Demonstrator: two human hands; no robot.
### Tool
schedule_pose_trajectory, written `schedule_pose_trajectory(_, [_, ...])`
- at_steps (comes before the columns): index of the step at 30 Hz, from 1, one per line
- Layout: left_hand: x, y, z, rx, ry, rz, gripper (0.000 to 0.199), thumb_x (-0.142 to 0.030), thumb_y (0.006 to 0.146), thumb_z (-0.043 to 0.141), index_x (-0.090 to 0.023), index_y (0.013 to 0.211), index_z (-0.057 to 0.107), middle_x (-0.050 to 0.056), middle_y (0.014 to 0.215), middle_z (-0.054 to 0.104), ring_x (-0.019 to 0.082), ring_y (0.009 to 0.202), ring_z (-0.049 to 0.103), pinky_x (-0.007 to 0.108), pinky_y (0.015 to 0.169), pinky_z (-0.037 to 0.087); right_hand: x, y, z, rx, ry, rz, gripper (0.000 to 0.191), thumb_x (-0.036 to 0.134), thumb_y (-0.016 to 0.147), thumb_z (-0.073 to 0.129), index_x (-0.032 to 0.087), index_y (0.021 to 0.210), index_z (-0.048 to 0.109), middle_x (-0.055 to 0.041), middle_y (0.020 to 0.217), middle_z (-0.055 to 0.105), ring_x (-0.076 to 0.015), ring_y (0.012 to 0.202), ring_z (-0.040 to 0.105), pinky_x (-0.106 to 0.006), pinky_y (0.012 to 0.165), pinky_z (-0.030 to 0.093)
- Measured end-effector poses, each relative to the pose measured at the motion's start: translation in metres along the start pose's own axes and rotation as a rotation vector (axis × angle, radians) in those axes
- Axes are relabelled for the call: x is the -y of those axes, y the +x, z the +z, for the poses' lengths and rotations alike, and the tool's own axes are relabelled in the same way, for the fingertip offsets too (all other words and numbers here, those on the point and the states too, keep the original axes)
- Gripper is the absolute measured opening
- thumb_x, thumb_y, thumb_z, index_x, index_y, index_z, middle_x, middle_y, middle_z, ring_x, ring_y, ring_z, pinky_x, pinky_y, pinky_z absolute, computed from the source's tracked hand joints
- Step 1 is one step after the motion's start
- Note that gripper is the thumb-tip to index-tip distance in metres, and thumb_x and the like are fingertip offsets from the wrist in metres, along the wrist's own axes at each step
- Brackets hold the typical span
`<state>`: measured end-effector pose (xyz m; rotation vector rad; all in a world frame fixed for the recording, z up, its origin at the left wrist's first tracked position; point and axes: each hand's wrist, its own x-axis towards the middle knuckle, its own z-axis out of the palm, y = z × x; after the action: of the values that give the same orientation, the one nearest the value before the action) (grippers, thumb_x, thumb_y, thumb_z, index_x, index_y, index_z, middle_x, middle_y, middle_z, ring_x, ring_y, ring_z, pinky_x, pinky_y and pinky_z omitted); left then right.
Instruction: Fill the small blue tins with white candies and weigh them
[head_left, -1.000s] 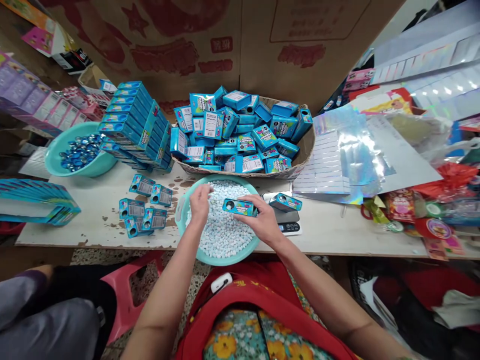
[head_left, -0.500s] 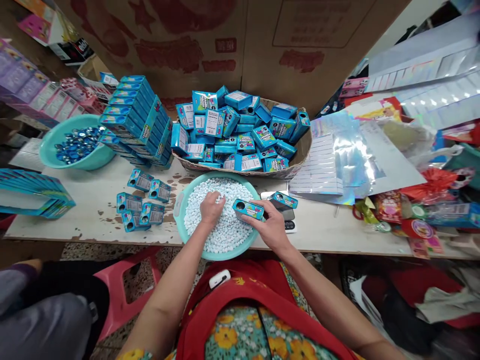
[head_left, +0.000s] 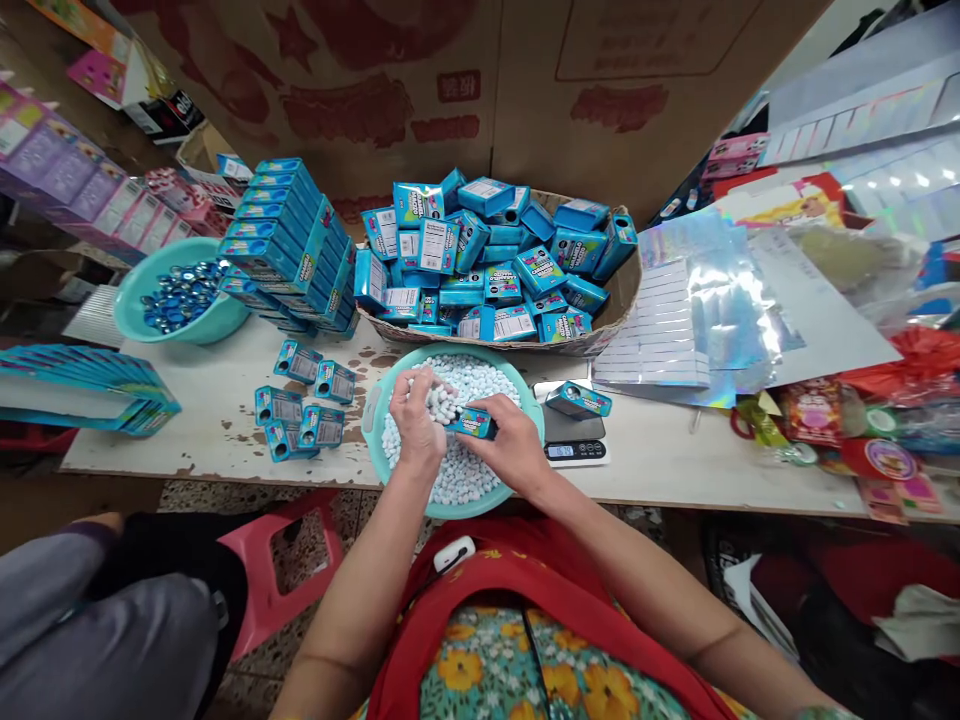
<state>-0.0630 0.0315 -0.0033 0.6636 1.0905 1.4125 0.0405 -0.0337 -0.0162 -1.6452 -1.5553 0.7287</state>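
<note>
My left hand (head_left: 417, 428) cups a handful of small white candies (head_left: 442, 403), its fingers curled round them. My right hand (head_left: 519, 446) grips a small blue candy box (head_left: 474, 422), tilted with its end towards the candies. Both hands are above a turquoise basin (head_left: 370, 408) filled with the same white candies. Just right of the basin, a digital scale (head_left: 574, 430) with a lit display carries another blue box (head_left: 579, 399). Several blue boxes (head_left: 321, 427) with round holes in their ends lie left of the basin.
Behind the basin is a cardboard tray (head_left: 517, 345) heaped with blue boxes. Stacked blue boxes (head_left: 289, 250) and a bowl (head_left: 131, 300) of shiny blue pieces stand left. Shiny sheets (head_left: 675, 310) and wrappers lie right. A person's leg (head_left: 112, 640) and pink stool (head_left: 281, 590) are at lower left.
My left hand has come up out of the candies with a handful. The box in my right hand has moved left, up to the left hand. The view has shifted slightly.
</note>
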Motion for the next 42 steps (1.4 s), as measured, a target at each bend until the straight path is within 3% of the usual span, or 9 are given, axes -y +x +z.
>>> schedule_pose_trajectory(10, [0.002, 0.01, 0.004, -0.022, -0.003, 0.036, 0.028, -0.037, 0.075, 0.065, -0.017, 0.071, 0.046, -0.005, 0.059, 0.045, 0.008, 0.048, 0.048, 0.023, 0.051, 0.046, -0.001, 0.004, -0.002, -0.039, 0.009, -0.014, 0.032, 0.027, 0.072, 0.073, 0.02, 0.101, 0.063, -0.0049, 0.094, 0.062, -0.022, 0.09, 0.059, -0.033, 0.078, 0.047])
schedule_pose_trajectory(18, [-0.004, 0.006, 0.012, -0.007, 0.03, 0.045, 0.028, -0.036, 0.077, 0.063, -0.017, 0.067, 0.045, -0.005, 0.059, 0.046, 0.009, 0.048, 0.05, 0.024, 0.052, 0.047, 0.001, 0.004, -0.001, -0.062, -0.095, -0.041, 0.032, 0.029, 0.069, 0.076, 0.023, 0.099, 0.066, -0.0037, 0.094, 0.066, -0.0257, 0.096, 0.053, -0.04, 0.087, 0.04])
schedule_pose_trajectory(29, [-0.001, 0.018, 0.013, 0.007, 0.1, 0.135, 0.028, -0.038, 0.077, 0.062, -0.017, 0.068, 0.046, -0.005, 0.058, 0.046, 0.009, 0.049, 0.049, 0.023, 0.051, 0.045, -0.002, 0.019, -0.004, -0.079, -0.023, -0.016, 0.036, 0.03, 0.068, 0.078, 0.023, 0.102, 0.067, -0.0042, 0.094, 0.066, -0.0236, 0.094, 0.058, -0.037, 0.083, 0.044])
schedule_pose_trajectory(42, [-0.005, 0.023, 0.011, 0.004, 0.1, 0.114, 0.033, -0.044, 0.078, 0.062, -0.017, 0.068, 0.046, -0.004, 0.059, 0.046, 0.008, 0.047, 0.047, 0.022, 0.047, 0.043, -0.001, 0.022, -0.005, -0.061, 0.037, -0.032, 0.036, 0.03, 0.068, 0.078, 0.024, 0.102, 0.068, -0.0028, 0.092, 0.066, -0.0222, 0.091, 0.059, -0.036, 0.081, 0.045])
